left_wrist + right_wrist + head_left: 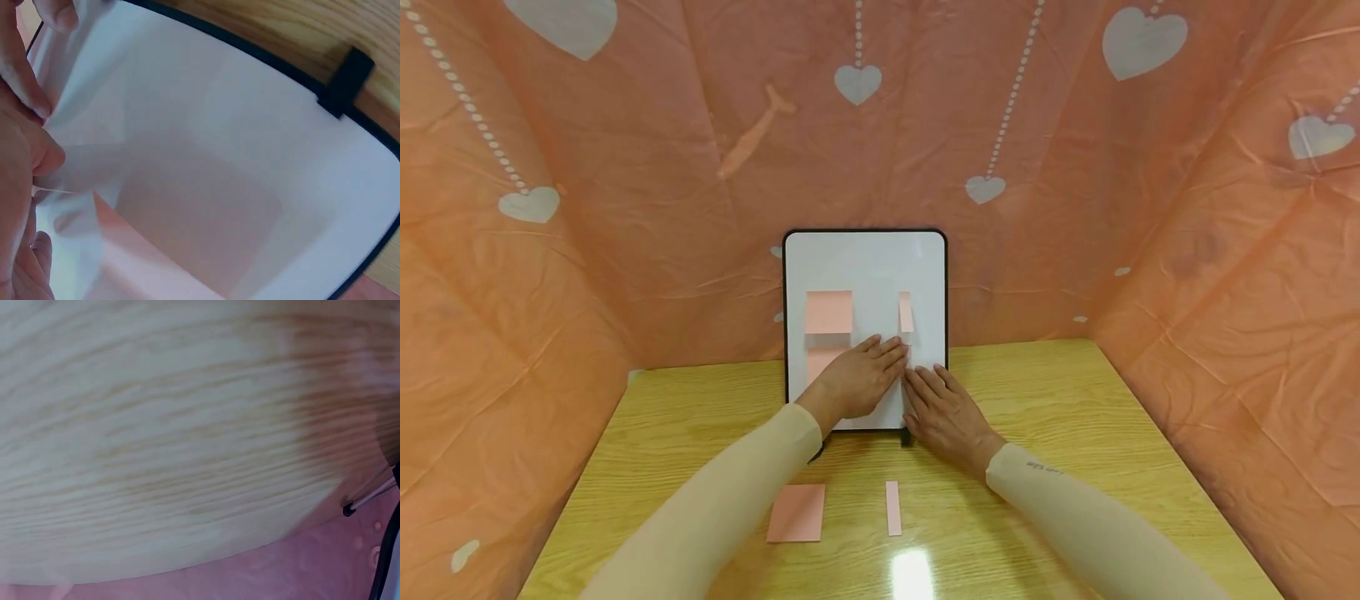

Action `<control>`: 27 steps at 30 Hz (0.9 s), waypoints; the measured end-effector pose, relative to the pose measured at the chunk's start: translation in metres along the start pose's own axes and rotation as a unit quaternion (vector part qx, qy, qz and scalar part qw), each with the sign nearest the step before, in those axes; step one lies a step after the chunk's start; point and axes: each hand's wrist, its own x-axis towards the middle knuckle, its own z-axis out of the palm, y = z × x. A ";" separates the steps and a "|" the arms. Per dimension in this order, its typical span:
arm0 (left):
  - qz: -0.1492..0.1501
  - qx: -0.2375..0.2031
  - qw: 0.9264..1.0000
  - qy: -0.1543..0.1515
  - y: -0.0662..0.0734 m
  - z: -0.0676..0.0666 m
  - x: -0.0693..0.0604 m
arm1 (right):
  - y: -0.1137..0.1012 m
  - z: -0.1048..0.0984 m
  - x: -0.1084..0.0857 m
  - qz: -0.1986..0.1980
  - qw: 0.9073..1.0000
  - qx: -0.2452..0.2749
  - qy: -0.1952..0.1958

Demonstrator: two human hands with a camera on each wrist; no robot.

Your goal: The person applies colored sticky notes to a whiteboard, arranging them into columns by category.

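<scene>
A white board [872,258] with a black frame stands upright on the table. My left hand [861,379] lies across its middle, straight fingers pressing near a mostly covered narrow strip. From the lower right, my right hand [951,417] touches the board with extended fingers. A square pink sticky note [829,312] is stuck on the board's left side, above a second pink note [823,363] partly hidden by my left hand. On the right side hangs a narrow pink strip [905,312]. In the left wrist view, a pink note [156,262] lifts away from the board at one edge.
On the wooden table [1022,517] lie a square pink note pad [797,512] and a narrow pink strip pad [892,508]. Black feet [347,81] hold the board's lower edge. An orange cloth [662,167] with pale hearts surrounds the table behind and at both sides.
</scene>
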 end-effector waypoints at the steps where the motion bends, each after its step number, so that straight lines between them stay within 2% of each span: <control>1: -0.003 -0.002 1.000 -0.001 -0.001 0.000 -0.001 | 0.000 0.001 0.000 0.001 1.000 0.000 0.003; 5: -0.003 -0.010 1.000 0.007 -0.005 0.002 -0.001 | 0.001 0.003 -0.001 0.005 1.000 0.000 0.009; 10: 0.009 -0.008 1.000 0.020 -0.002 0.001 0.004 | 0.000 0.003 -0.001 0.009 1.000 -0.001 0.004; 16: 0.013 -0.006 1.000 0.011 0.001 -0.004 0.010 | -0.002 0.001 -0.001 0.008 1.000 -0.005 -0.003; 22: 0.005 0.006 1.000 0.005 -0.004 -0.002 0.004 | -0.002 0.002 -0.001 0.006 1.000 -0.008 0.006; 27: 0.001 -0.003 1.000 0.021 -0.008 0.004 -0.002 | -0.002 0.003 -0.001 0.007 1.000 -0.006 0.008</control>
